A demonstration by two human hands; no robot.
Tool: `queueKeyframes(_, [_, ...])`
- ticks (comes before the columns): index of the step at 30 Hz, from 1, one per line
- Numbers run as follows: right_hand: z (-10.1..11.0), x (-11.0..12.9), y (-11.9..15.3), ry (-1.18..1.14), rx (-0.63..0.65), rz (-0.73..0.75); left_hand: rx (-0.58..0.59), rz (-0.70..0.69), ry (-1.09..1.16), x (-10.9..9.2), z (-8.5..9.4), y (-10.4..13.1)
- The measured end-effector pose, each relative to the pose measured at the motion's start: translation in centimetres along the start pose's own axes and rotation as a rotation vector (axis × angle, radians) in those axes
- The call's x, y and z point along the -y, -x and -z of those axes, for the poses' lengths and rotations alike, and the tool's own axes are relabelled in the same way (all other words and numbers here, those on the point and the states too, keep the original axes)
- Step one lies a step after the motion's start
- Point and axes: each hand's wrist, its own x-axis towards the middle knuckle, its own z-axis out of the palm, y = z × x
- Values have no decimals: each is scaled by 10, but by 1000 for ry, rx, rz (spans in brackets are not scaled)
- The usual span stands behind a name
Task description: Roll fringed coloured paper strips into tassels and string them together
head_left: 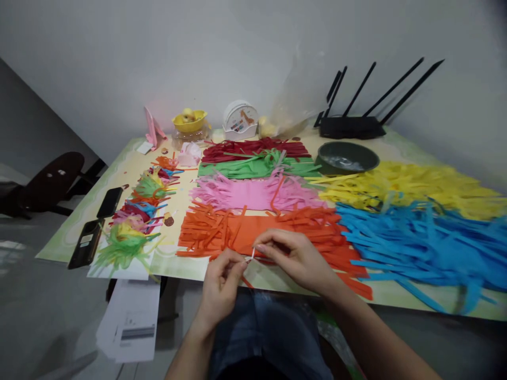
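Above the table's near edge, my left hand (224,282) and right hand (291,256) pinch a thin white strip (253,253), probably light, limp and easily torn, best gripped near its ends

two bare hands, left (225,279) and right (291,256), meet fingertips-close in front, thumbs pinched toward forefingers, forearms angling inward.

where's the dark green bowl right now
Head view, right of centre toward the back: the dark green bowl sits in front of the black router, behind the yellow paper strips.
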Motion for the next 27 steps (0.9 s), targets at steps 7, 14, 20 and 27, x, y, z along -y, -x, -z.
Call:
queueKeyframes(7, [-29, -7, 10, -152, 72, -95, -78, 201, 486, 17, -15, -6])
queueKeyframes(14, [-48, -1, 21, 441, -64, 237, -282, 102, 236, 25, -20, 0])
queueKeyframes(20, [-43, -6, 15, 54, -32, 25, -241, 144, 445, 27, -19, 3])
queueKeyframes(27, [-59, -8, 4, -714, -115, -337, -287, 58, 216, 22, -19, 4])
